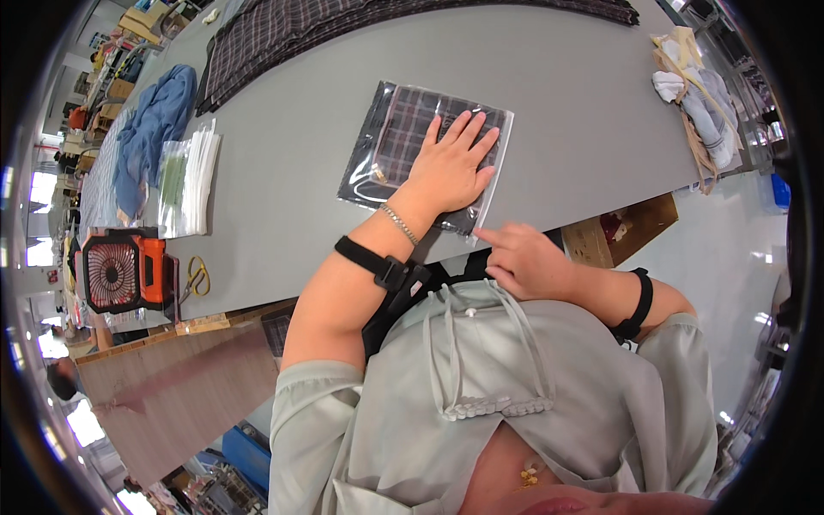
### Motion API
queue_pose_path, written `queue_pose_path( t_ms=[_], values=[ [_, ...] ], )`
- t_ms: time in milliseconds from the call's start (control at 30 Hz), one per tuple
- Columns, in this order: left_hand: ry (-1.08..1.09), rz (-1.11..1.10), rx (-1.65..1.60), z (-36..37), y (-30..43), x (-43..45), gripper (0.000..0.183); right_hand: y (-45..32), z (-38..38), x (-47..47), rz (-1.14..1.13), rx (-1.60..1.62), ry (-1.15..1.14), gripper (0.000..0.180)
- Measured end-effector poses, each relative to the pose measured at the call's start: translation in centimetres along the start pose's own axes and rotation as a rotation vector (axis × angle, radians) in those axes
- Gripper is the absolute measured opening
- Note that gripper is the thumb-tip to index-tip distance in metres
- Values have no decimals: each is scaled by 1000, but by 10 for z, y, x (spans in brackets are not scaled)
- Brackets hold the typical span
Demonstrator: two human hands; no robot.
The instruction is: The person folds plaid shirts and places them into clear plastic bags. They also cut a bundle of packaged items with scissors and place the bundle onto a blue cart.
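Note:
A folded dark plaid cloth lies flat inside a clear plastic bag (367,154) on the grey table (277,161). My left hand (454,161) rests palm down on the bag with its fingers spread, pressing on its right part. At the bag's lower right corner, near the table's front edge, is my right hand (531,257); its index finger points at the bag's rim and touches or nearly touches it, while the other fingers are curled. Whether the right hand pinches the rim cannot be told.
Stacked dark plaid fabric (290,38) lies at the back. At the left are blue cloth (158,129), a pile of clear plastic bags (193,187), an orange and black fan (122,270) and yellow-handled scissors (198,277). Cloth scraps (708,109) lie at the right; a cardboard box (592,241) stands below the edge.

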State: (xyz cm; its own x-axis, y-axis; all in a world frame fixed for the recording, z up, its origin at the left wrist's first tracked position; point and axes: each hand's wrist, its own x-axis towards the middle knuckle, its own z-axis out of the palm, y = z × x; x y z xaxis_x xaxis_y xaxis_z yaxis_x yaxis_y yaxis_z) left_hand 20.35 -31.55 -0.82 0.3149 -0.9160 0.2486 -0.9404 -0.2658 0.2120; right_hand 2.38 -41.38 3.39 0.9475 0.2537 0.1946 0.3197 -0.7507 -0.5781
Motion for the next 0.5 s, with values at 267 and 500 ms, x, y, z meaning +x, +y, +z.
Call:
queue_pose_path(
  t_ms=[267, 500],
  values=[
    [80, -347, -714, -69, 9, -106, 29, 63, -4, 88, 93, -412, 160, 53],
    [384, -1159, -1958, -72, 10, -315, 60, -15, 39, 128, -301, -367, -385, 73]
  ],
)
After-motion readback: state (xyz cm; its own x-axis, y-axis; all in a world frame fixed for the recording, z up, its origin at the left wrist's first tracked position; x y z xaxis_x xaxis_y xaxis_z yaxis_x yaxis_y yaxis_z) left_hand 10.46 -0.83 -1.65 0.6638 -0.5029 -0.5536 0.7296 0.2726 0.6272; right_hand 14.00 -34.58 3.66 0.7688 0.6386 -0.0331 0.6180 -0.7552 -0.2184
